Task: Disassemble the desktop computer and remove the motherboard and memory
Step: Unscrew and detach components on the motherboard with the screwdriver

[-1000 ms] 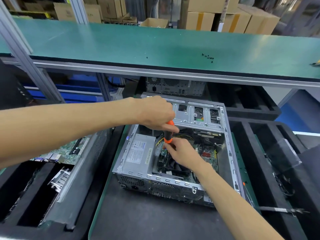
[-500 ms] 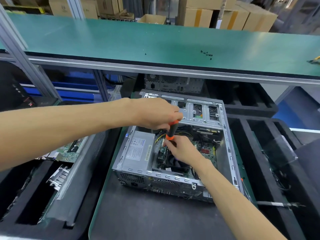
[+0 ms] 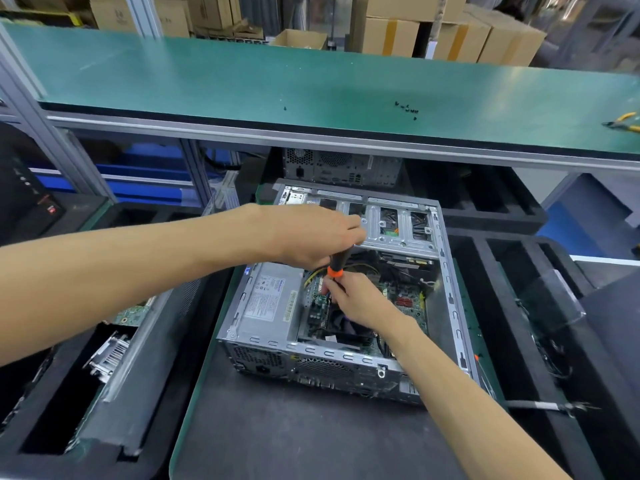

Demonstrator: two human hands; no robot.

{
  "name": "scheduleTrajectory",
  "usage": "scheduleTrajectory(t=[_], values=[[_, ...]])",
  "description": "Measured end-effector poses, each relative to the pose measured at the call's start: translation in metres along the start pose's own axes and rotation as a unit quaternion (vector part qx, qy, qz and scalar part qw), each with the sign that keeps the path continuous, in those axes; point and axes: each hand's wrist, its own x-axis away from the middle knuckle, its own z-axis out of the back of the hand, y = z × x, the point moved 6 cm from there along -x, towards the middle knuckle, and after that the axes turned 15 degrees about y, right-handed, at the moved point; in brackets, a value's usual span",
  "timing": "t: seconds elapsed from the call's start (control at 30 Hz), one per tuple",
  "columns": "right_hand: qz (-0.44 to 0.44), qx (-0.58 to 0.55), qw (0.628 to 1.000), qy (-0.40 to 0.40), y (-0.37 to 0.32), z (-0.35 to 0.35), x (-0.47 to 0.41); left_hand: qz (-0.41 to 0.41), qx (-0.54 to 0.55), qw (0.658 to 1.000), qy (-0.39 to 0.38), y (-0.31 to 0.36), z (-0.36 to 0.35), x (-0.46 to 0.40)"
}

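An open desktop case [image 3: 453,282] lies on its side on a dark mat. Inside are the silver power supply [image 3: 268,303], the green motherboard [image 3: 405,299] and a black cooler fan [image 3: 346,327]. My left hand [image 3: 311,233] grips the handle of a black and orange screwdriver [image 3: 336,264] from above. The tool stands nearly upright over the board. My right hand [image 3: 356,299] pinches its shaft just below the orange collar, hiding the tip. I cannot make out any memory sticks.
A green shelf [image 3: 311,81] overhangs the case, with several small black screws [image 3: 407,108] and yellow pliers [image 3: 623,121] on it. Black foam trays [image 3: 519,258] flank the mat; the left one holds a side panel [image 3: 152,348] and a removed board [image 3: 133,313]. Another computer [image 3: 343,168] stands behind.
Both hands stay on the screwdriver over the board. The left hand has turned slightly on the handle. The view has shifted a little.
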Motion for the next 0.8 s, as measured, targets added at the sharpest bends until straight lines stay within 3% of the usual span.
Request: scheduleTrajectory(t=[0.13, 0.27, 0.4, 0.47, 0.6, 0.8], values=[[-0.005, -0.016, 1.0, 0.002, -0.001, -0.001, 0.001, 0.024, 0.004, 1.0, -0.019, -0.015, 0.003, -0.003], [-0.012, -0.005, 1.0, -0.014, 0.003, -0.005, 0.0, 0.042, -0.134, 0.99, 0.001, -0.028, 0.005, -0.004], [-0.013, -0.007, 1.0, -0.013, 0.002, -0.002, 0.001, 0.046, -0.161, 0.985, 0.033, -0.025, 0.009, -0.005], [-0.017, -0.005, 1.0, -0.008, -0.001, 0.002, 0.002, 0.054, -0.115, 0.991, 0.051, -0.024, 0.013, -0.008], [-0.038, -0.005, 0.999, -0.003, -0.004, 0.013, 0.002, 0.038, 0.045, 0.998, 0.002, -0.013, 0.028, -0.014], [-0.017, -0.031, 0.997, 0.064, -0.029, 0.058, -0.002, 0.074, 0.081, 0.988, 0.113, -0.007, 0.068, -0.036]])
